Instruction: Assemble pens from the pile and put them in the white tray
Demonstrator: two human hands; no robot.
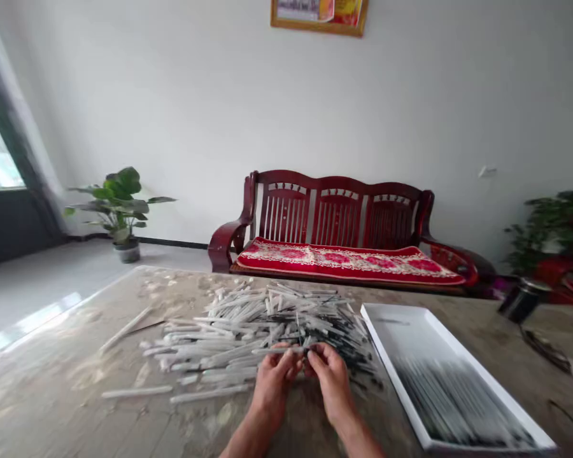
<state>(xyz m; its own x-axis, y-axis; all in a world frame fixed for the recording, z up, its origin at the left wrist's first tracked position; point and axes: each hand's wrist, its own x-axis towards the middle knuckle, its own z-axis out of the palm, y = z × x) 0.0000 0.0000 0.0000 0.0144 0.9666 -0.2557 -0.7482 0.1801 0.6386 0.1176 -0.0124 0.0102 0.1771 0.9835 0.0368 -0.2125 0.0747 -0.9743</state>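
Two grips pinching: left hand [272, 395], right hand [332, 387], both on one slim plastic tube [277, 350] (light, stiff, likely slippery); best held mid-shaft.

Heap of thin rods [267, 324], seemingly pen parts, on table [52, 381]; tray [453, 381] right; sofa [334, 235] behind table.

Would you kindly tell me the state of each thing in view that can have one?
left hand: fingers closed on a white stick
right hand: fingers closed at the same stick
pile: loose, sticks crossing
tray: holding sticks side by side
cushion: flat on the sofa
potted plant: upright
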